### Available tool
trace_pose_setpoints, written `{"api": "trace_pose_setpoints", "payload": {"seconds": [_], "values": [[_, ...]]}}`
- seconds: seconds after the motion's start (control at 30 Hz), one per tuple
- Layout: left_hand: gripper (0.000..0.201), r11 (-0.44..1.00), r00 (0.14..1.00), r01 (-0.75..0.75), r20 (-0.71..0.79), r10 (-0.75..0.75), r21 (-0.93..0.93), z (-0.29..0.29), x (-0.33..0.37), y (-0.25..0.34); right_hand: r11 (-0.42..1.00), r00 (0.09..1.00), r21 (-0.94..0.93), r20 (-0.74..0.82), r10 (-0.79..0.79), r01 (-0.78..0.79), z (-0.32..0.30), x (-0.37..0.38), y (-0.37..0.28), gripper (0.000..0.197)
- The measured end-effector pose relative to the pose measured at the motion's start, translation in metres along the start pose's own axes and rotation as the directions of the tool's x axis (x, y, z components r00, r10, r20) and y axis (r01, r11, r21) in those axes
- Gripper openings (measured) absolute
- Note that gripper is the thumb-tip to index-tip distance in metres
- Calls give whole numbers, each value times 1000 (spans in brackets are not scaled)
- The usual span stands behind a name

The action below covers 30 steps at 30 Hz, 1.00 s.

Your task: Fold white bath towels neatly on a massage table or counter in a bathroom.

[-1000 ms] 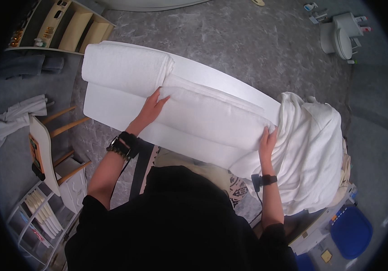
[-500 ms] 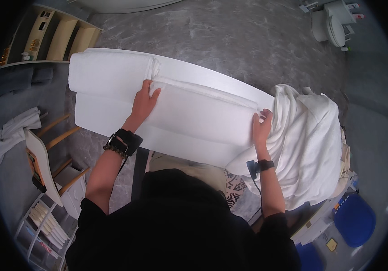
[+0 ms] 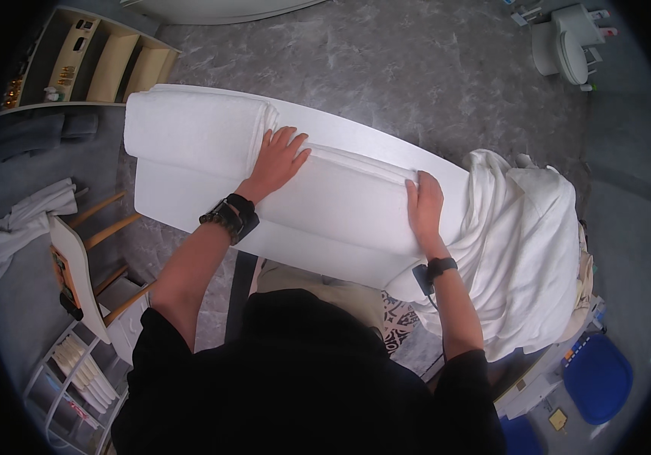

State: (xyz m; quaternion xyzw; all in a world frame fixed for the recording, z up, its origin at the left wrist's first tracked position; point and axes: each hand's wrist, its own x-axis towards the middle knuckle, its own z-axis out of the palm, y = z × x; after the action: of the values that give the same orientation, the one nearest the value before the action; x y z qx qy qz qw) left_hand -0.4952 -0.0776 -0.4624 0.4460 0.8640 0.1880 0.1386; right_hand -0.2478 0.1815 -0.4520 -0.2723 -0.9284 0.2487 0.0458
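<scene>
A folded white towel (image 3: 348, 201) lies lengthwise on the white table, its layered far edge showing as a ridge. My left hand (image 3: 278, 161) rests flat on its left end, fingers spread toward the far edge. At the towel's right end, my right hand (image 3: 426, 206) lies on the corner with thumb and fingers apart. Another folded white towel (image 3: 189, 125) sits at the table's left end, close against my left hand. To the right of my right hand, a large rumpled heap of white towels (image 3: 526, 243) spreads over the table's right end.
The white table (image 3: 166, 197) runs across in front of me. A wooden chair (image 3: 79, 277) and a wire rack (image 3: 75, 371) stand at left, below an open wooden shelf unit (image 3: 109, 64). Blue seats (image 3: 598, 378) are at lower right; a toilet (image 3: 568, 53) stands far right.
My left hand has let go of the towel's left edge and slid right, flattening on top. My right hand has shifted slightly left onto the towel's right corner, its fingers loosened.
</scene>
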Motion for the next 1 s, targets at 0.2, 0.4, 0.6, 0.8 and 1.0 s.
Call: {"api": "trace_pose_setpoints", "payload": {"seconds": [0.2,0.4,0.6,0.8,1.0], "values": [[42,974,972,-30,-232,-24,-226,-53,-39,49,720,828,490,9,560,-492,-19,-50,28,58],[50,974,974,-209,69,215,-88,-55,-106,75,420,696,650,242,676,-633,-35,-118,38,46],[55,856,886,363,-150,-440,-367,-30,-153,39,551,827,687,132,547,-474,-46,-137,38,39],[59,672,831,448,-2,-556,-589,-13,-141,21,893,957,378,-50,284,-245,-46,-74,23,56],[61,672,797,445,-80,-599,-591,3,-117,25,993,975,98,202,-90,71,-34,-13,-31,60]]}}
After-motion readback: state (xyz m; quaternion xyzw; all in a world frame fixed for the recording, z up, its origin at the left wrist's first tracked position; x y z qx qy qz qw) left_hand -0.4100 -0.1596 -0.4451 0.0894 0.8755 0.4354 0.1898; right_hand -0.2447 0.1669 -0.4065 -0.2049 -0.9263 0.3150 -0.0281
